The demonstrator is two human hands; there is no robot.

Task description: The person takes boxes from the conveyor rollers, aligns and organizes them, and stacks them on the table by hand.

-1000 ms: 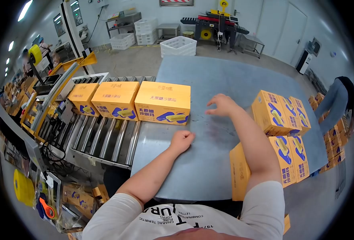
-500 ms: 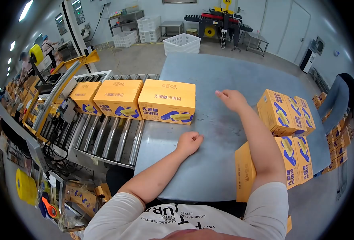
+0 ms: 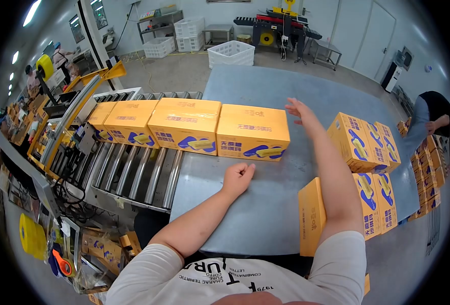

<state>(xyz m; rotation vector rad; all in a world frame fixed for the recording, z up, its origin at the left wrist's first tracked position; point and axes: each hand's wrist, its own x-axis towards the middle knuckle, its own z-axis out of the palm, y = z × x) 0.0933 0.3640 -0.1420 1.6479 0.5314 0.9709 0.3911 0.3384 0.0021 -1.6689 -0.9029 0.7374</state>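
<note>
A row of yellow cardboard cartons runs from the roller conveyor (image 3: 145,175) onto the metal table (image 3: 265,213). The foremost carton (image 3: 253,132) lies on the table, its printed side facing me. Behind it, a second carton (image 3: 184,124) bridges the conveyor's end and the table. At the front carton's right end is my right hand (image 3: 301,111), open with fingers stretched out; whether it touches the cardboard I cannot tell. My left hand (image 3: 237,179) rests as a loose fist on the table just in front of the row, holding nothing visible.
Several cartons (image 3: 354,145) stand along the table's right side, one (image 3: 311,217) beside my right forearm. A yellow tape roll (image 3: 32,235) and orange-handled scissors (image 3: 62,263) are at lower left. Another person (image 3: 430,122) bends beside stacked cartons at right. A white crate (image 3: 231,55) sits beyond the table.
The carton row has slid right, bringing the front one near my right hand. My right hand's fingers have straightened and moved up slightly. My left fist has barely shifted.
</note>
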